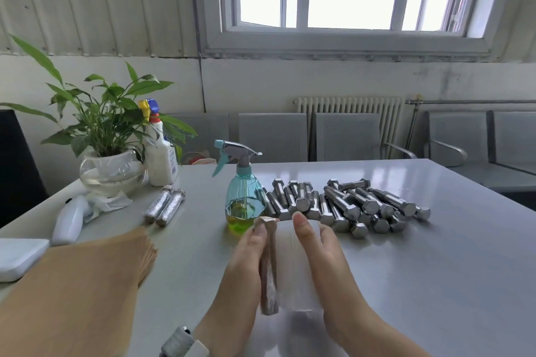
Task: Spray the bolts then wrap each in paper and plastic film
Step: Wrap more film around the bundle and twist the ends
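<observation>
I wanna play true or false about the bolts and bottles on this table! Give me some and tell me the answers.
1. The left hand holds a paper-wrapped bolt. True.
2. The teal spray bottle holds red liquid. False: it is yellow-green.
3. The bare bolts lie in a pile right of the spray bottle. True.
4. Two finished wrapped bolts sit on the brown paper stack. False: they lie on the table beyond it.
5. The right hand holds the spray bottle. False: it holds the plastic film roll.
</observation>
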